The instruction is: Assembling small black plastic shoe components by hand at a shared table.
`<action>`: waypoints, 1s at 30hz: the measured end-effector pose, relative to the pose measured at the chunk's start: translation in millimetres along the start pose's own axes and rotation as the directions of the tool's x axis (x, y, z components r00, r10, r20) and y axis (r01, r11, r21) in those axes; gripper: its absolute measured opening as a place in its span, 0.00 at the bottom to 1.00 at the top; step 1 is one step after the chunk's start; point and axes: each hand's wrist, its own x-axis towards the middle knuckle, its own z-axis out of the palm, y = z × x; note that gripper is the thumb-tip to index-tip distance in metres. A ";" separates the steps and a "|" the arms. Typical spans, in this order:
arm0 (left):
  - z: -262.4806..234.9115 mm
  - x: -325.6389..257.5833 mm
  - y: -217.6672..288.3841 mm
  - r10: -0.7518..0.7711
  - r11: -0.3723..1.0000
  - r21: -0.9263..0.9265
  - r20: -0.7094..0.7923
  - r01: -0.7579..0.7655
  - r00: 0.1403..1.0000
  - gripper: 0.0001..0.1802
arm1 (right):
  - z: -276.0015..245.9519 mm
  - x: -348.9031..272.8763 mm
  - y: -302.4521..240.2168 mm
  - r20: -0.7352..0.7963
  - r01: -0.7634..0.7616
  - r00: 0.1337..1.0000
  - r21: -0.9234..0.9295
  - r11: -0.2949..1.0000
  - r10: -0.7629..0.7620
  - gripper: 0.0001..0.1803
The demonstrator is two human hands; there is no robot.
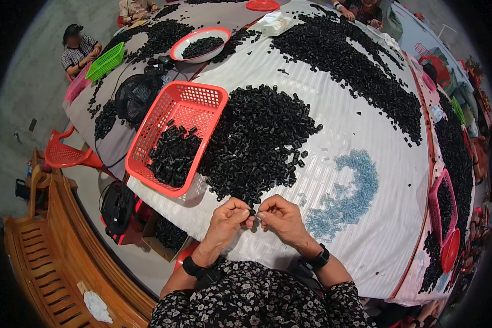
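Close to the table's near edge, my left hand (223,223) pinches a small black plastic cylinder (252,212) between thumb and fingertips. My right hand (285,220) is closed in a pinch right beside it; what its fingertips hold is too small to make out. Just beyond my hands spreads a big heap of black plastic cylinders (265,136). Left of that heap, a red plastic basket (220,94) holds more of the same black pieces. Small clear bluish pieces (361,188) lie in a curved patch to the right of my right hand.
Across the white-covered table (388,235) lies another wide spread of black pieces (344,60). A red-rimmed bowl (222,34), a black mesh fan (136,98) and a green basket (106,61) stand farther left. A wooden bench (65,240) is at lower left. Other people sit around the table.
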 end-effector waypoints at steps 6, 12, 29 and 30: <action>0.9 -3.3 -2.2 0.008 0.997 0.073 0.020 -0.010 1.000 0.04 | 0.9 -1.9 -8.6 0.057 0.067 0.997 -0.191 0.979 -0.057 0.05; -5.9 -11.5 0.3 0.029 0.965 0.260 0.057 -0.043 0.998 0.03 | -1.4 -0.6 -13.9 0.183 -0.104 0.975 -0.128 0.986 0.127 0.04; -8.2 -18.9 1.9 -0.092 0.977 0.206 0.215 0.047 0.972 0.04 | -14.2 2.4 -10.4 0.350 -0.262 0.894 -0.099 0.960 0.280 0.09; -6.8 -19.1 2.9 -0.100 0.977 0.206 0.239 0.050 0.966 0.05 | -17.2 3.4 -6.7 0.387 -0.246 0.875 -0.163 0.955 0.291 0.11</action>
